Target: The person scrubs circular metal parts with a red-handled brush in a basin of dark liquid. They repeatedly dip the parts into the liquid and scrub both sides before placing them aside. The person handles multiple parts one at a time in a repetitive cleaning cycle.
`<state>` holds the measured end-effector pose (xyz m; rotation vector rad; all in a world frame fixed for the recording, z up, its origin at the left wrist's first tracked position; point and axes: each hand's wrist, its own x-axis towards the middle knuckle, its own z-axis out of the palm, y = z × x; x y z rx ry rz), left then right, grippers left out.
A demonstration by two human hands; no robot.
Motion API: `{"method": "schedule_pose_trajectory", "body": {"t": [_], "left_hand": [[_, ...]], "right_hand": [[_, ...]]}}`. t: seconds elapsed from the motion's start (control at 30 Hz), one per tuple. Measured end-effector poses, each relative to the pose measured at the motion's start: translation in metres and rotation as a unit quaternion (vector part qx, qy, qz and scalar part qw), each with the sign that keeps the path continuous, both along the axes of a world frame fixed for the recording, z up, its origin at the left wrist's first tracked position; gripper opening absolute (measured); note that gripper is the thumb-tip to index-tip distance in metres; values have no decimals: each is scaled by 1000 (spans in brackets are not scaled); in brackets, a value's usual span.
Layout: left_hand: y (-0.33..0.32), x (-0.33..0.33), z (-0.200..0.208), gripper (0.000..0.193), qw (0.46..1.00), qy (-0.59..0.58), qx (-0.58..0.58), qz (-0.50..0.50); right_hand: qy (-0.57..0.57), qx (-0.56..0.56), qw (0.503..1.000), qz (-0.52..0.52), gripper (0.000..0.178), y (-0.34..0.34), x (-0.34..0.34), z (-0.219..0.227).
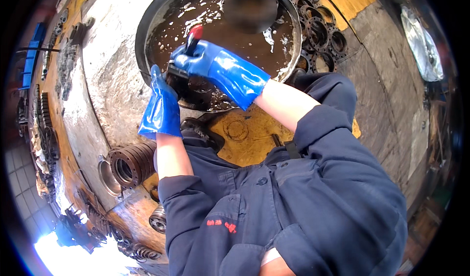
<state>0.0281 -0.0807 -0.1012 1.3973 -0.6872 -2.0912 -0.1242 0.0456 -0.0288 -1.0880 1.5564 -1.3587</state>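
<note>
Both my hands wear shiny blue gloves and work at the near left side of a round dark basin [142, 41] of brown, foamy liquid [171, 31]. My right hand [196, 60] is closed round a tool with a red-and-black handle end [196, 33]; its working end is hidden, so its kind does not show. Just below, my left hand [162, 97] grips the left side of a dark, wet metal part [178, 81] over the basin's rim. My fingers cover much of that part. A round ringed part [223, 2] lies at the basin's far side.
Many dark metal rings [317, 33] are heaped right of the basin. A row of brown flanged rings [128, 164] stands at my left knee, beside a paler ring [107, 175]. A clear plastic bag [422, 46] lies far right. Under me the floor is yellow [240, 141].
</note>
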Motion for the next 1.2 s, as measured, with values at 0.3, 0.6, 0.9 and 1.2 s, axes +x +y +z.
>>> {"method": "schedule_pose_trajectory", "body": {"t": [0.3,0.6,0.9,1.2], "left_hand": [[6,-5,5,85,999,-37,5,9],[-8,-1,-17,89,999,-30,-15,-20],[-6,-11,-24,85,1000,8,-1,-24],[-16,-13,-50,72,996,15,-77,52]], "right_hand": [[-170,30,961,-218,26,25,-37,-35],[-123,189,932,-285,33,74,-47,-59],[-221,41,954,-200,35,51,2,30],[-114,102,987,-50,42,85,39,12]]}}
